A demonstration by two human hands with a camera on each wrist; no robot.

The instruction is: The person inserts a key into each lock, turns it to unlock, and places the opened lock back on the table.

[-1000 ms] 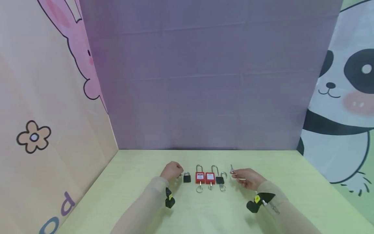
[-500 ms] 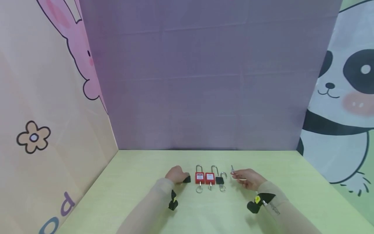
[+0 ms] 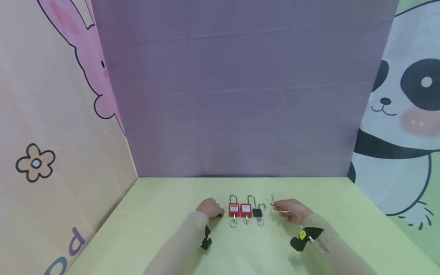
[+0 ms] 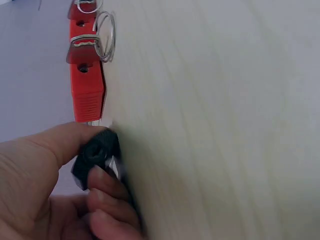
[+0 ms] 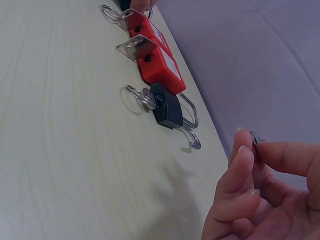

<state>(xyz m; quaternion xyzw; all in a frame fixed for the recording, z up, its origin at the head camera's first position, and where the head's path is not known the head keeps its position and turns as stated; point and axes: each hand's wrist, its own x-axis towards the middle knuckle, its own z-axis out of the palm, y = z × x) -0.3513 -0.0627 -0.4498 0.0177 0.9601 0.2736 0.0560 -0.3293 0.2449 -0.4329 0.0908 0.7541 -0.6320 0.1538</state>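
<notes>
My left hand grips a small black padlock at the left end of a row of locks. In the left wrist view the thumb lies along one side and the fingers curl against the other, with the round keyhole face showing between them. Much of this padlock is hidden by the hand. Right of the row, my right hand pinches a small silver key between thumb and fingertips, raised above the tabletop. The right wrist view shows only a bit of the key.
Between the hands lie two red padlocks, the left one and the right one, with keys and rings in them. Beside them is another black padlock, its shackle open and a key in it. A grey-purple backdrop stands behind the table.
My left hand has moved right and down onto the left black padlock and taken hold of it. My right hand stays in place with the key.
</notes>
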